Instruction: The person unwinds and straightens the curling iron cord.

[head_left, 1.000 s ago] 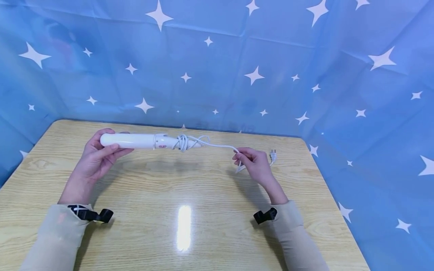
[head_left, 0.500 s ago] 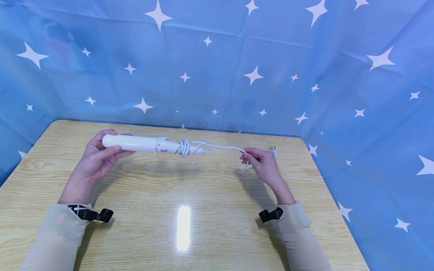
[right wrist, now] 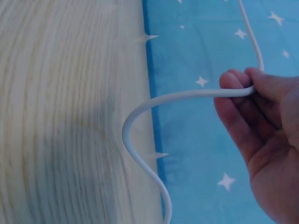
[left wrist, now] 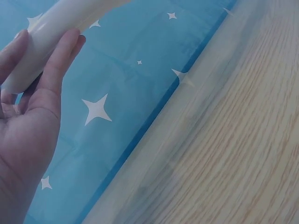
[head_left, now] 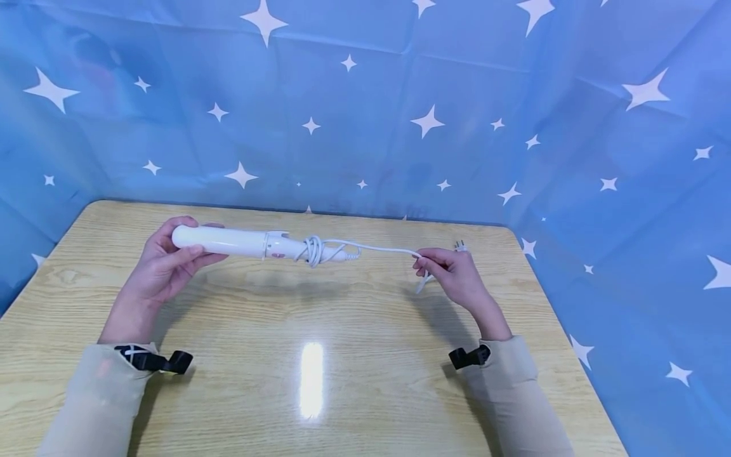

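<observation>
In the head view my left hand (head_left: 165,263) grips the thick rounded end of a white curling iron (head_left: 228,242), thumb on the near side. The iron lies roughly level above the table, its slim end pointing right. Loops of its white cord (head_left: 314,251) are wound round that slim end. My right hand (head_left: 457,276) pinches the cord between thumb and fingers, with a stretch running nearly straight from the loops. In the right wrist view the cord (right wrist: 187,94) bends in a loose curve past the fingertips. The plug (head_left: 460,246) shows just behind my right hand.
Beneath both hands is a wood-grain table (head_left: 240,355) with rounded far corners. A blue curtain (head_left: 365,146) with white stars hangs behind it and along the right side. Each wrist wears a black strap-mounted camera (head_left: 165,362).
My right hand has moved to the right, drawing the cord along with it. The iron's slim end has dipped slightly; my left hand has hardly moved.
</observation>
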Tool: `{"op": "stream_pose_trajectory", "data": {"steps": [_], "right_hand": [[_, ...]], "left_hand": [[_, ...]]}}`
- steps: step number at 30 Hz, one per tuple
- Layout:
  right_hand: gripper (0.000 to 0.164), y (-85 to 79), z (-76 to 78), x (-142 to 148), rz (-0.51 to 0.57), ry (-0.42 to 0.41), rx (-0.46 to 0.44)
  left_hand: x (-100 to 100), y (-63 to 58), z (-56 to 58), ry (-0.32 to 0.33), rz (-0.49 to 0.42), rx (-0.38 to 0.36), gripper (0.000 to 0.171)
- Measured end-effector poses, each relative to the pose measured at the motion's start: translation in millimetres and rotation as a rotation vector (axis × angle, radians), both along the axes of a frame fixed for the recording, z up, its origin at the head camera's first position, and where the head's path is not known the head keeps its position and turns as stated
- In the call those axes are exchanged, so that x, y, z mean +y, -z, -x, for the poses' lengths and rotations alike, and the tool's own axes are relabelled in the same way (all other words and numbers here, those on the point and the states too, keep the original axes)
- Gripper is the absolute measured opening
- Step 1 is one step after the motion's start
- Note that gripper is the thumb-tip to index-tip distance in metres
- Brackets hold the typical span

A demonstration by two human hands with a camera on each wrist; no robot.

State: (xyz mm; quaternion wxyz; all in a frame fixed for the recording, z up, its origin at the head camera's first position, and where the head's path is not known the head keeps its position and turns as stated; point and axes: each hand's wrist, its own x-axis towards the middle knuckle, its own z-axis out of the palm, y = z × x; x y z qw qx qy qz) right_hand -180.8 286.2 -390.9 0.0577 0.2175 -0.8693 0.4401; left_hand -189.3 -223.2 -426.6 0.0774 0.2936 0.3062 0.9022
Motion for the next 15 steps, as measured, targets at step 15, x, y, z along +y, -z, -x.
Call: {"op": "stream_pose_trajectory", "data": {"steps": [15], "right_hand": [[0.021,1.7,-6.2,41.1,0.092,0.024,-0.097]], "left_hand": [[-20.9,6.8,-4.6,0.072,-0.197,-0.016,0.039]]}}
